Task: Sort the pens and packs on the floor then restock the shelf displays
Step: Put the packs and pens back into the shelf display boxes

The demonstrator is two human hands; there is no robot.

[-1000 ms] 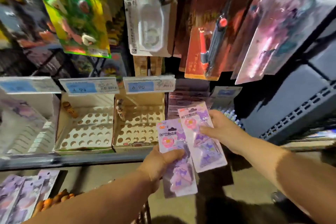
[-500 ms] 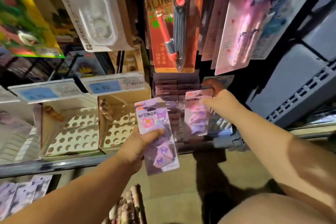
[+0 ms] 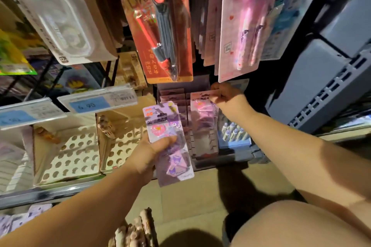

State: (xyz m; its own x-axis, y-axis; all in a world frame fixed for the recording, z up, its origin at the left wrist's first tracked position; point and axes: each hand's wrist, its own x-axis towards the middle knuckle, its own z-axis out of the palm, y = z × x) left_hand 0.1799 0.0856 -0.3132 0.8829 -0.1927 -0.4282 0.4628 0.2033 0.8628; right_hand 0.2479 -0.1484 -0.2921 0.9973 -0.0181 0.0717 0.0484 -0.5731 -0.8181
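purple pack (image 3: 177, 159): carded, cartoon print, upright with a slight tilt, held in the air in front of the shelf (image 3: 50, 192). my left hand (image 3: 146, 156) grips its lower half, thumb across the front face, fingers behind the card.

second purple pack (image 3: 202, 112): same print as far as i can read it. my right hand (image 3: 226, 98) pinches its top edge, fingers curled over the card. it stands at the front of the row of like packs (image 3: 171, 94) filed upright on the shelf; i cannot tell whether it is seated among them or just touching.

cardboard tray (image 3: 68, 156), one: punched with round holes, on the shelf left of the row, nearly all holes vacant.

second cardboard tray (image 3: 124, 146), one: same pattern, just beside the first, partly behind the left hand.

price label (image 3: 90, 104): blue, reads 6.90, clipped above the trays.

blue box (image 3: 233, 132): on the shelf right of the row, holding pale capped items standing upright.

hanging stock, above: white blister card (image 3: 60, 20), red card (image 3: 164, 26) with a dark and red tool, pink card (image 3: 241, 26).

grey crate (image 3: 321, 86): far right, slotted wall.

brown bundle (image 3: 136, 232): bottom edge, too blurred to identify.

floor (image 3: 200, 196): tan, under both arms.
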